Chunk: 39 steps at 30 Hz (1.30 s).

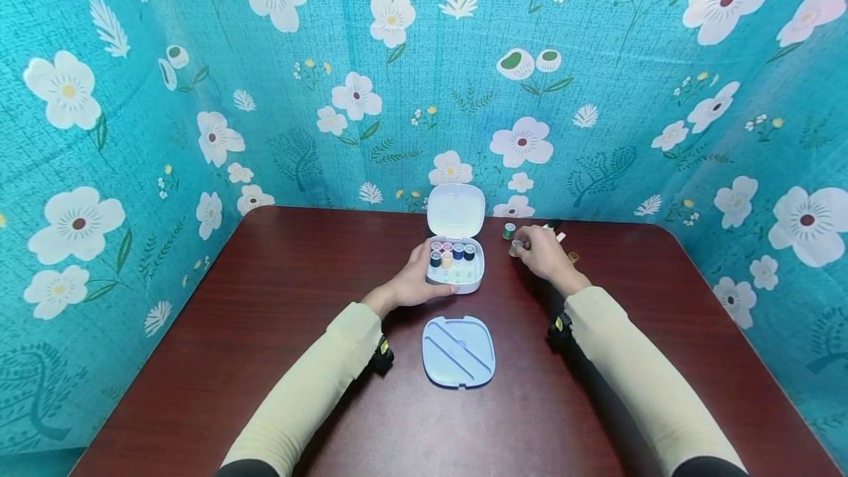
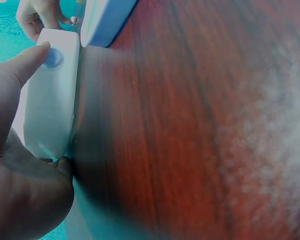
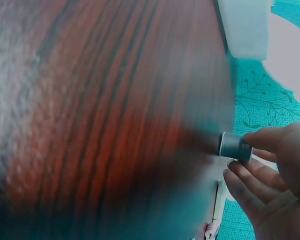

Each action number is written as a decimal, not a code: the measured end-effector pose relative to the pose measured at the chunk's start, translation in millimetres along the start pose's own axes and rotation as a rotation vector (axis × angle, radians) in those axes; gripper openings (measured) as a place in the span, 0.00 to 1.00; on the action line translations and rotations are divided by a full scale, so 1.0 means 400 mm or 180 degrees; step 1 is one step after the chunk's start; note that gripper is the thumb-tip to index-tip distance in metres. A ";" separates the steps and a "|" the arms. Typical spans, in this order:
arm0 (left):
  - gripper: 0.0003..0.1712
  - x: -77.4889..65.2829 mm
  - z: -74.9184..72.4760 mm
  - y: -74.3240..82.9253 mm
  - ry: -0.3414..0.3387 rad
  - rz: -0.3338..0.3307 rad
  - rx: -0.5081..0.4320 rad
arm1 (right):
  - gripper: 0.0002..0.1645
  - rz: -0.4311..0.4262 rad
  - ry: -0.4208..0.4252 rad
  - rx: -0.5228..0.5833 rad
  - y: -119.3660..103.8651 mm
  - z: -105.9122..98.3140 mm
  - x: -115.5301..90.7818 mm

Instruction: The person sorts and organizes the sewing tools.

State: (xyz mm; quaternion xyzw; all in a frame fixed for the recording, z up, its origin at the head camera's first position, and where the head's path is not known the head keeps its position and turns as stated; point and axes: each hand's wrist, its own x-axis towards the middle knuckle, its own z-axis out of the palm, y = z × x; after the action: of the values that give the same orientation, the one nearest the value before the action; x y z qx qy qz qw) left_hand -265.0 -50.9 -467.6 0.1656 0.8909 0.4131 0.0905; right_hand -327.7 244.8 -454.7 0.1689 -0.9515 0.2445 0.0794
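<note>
A white sewing box (image 1: 472, 284) stands on the table with its lid (image 1: 456, 210) raised. Several thread spools (image 1: 447, 259), dark, blue, pink and cream, stand inside toward the back, and short pegs show in front of them. My left hand (image 1: 412, 282) holds the box by its left side, its thumb along the front near the round latch button (image 2: 53, 58). To the right of the box, my right hand (image 1: 546, 255) pinches a grey thread spool (image 3: 234, 146) between thumb and fingers. Just behind that hand, a green thread spool (image 1: 509, 231) stands upright.
A pale blue tray (image 1: 458, 352) with diagonal ridges lies in front of the box. Beyond the right hand are a small white piece (image 1: 561, 237) and a brownish-yellow round item (image 1: 573, 257). A flowered teal curtain (image 1: 397, 131) hangs behind the table.
</note>
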 end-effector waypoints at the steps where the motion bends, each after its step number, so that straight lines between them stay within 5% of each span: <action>1: 0.67 0.000 0.000 0.000 0.0002 0.0000 0.0002 | 0.09 0.0003 -0.0003 0.0051 -0.002 0.000 -0.001; 19: 0.68 0.000 0.004 -0.003 0.0004 -0.0036 0.0059 | 0.10 0.0149 -0.0049 0.0777 -0.053 -0.003 -0.020; 39: 0.68 0.003 0.001 -0.001 -0.0001 -0.0016 0.0012 | 0.11 0.0067 -0.0190 0.1149 -0.117 -0.006 -0.023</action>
State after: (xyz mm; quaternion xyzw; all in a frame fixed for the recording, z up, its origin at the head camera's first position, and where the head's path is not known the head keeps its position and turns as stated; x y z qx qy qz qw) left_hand -266.2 -50.4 -468.1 0.1635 0.8921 0.4111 0.0914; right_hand -302.0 209.9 -434.2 0.1777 -0.8958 0.4070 0.0170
